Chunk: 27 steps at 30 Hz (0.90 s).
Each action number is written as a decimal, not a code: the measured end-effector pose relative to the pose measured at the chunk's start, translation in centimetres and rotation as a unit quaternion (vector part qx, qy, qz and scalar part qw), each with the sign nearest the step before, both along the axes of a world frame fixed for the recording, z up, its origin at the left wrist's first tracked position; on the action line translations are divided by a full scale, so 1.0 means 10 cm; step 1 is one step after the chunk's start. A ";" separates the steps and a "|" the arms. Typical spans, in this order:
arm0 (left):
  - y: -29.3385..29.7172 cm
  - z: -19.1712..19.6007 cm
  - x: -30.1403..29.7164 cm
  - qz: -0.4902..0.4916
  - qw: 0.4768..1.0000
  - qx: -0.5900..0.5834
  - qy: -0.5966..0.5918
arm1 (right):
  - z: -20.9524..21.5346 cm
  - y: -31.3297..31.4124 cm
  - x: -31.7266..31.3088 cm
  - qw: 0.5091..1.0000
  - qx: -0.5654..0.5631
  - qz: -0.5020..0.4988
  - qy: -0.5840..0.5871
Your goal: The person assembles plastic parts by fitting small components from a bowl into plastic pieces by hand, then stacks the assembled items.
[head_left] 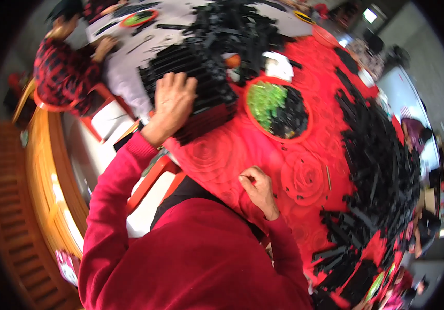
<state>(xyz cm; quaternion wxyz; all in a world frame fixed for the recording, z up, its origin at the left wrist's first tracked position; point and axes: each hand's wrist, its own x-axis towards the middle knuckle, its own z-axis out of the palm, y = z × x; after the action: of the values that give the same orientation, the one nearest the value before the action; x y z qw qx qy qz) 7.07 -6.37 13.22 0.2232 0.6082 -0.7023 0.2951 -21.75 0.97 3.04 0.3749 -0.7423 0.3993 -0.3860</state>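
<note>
My left hand (174,101) lies with its fingers stretched over a neat stack of long black strips (206,116) on the red, rose-patterned tablecloth (209,150). Closer to my body, my right hand (258,188) hovers or rests by the cloth's near edge. Its fingers are curled, thumb and forefinger close together; whatever they may hold is too small or hidden to make out. Ahead of that hand stands a round orange-red bowl (249,106) with small green pieces (267,103) on one side and small black pieces (292,114) on the other.
Loose black strips heap up at the back (232,31) and along the right (382,155). A white crumpled item (278,66) lies behind the bowl. A person in a checked shirt (64,72) sits at the left. A wooden bench (51,191) and a red-framed chair (152,183) stand near me.
</note>
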 end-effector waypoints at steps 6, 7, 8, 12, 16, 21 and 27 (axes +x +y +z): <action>-0.03 -0.04 0.08 0.017 1.000 -0.002 -0.002 | -0.02 -0.02 -0.04 1.000 -0.009 0.013 -0.023; -0.03 -0.05 0.11 0.020 1.000 -0.003 -0.004 | -0.01 -0.03 -0.08 1.000 -0.010 0.010 -0.023; -0.02 -0.06 0.13 0.028 1.000 0.006 -0.008 | 0.02 -0.04 -0.16 1.000 -0.008 -0.006 -0.021; -0.07 -0.15 0.17 0.029 0.999 0.021 -0.008 | 0.27 -0.21 -0.66 0.991 0.025 -0.134 -0.015; -0.09 -0.15 0.14 0.022 0.999 0.038 -0.002 | 0.25 -0.54 -1.59 0.943 -0.035 -0.324 0.068; 0.04 0.01 0.06 0.014 1.000 0.001 0.005 | -0.16 -1.13 -3.11 0.771 -0.126 -0.524 0.340; 0.49 0.14 -0.34 -0.180 0.977 -0.095 0.067 | -0.54 -1.50 -3.79 0.395 -0.027 -0.647 0.651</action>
<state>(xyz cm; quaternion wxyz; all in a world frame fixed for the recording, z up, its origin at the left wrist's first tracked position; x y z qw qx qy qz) 3.68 -1.43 14.62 0.3761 0.4664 -0.7525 0.2735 -59.63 -14.05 -2.33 -0.3816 -0.2967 0.8720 0.0777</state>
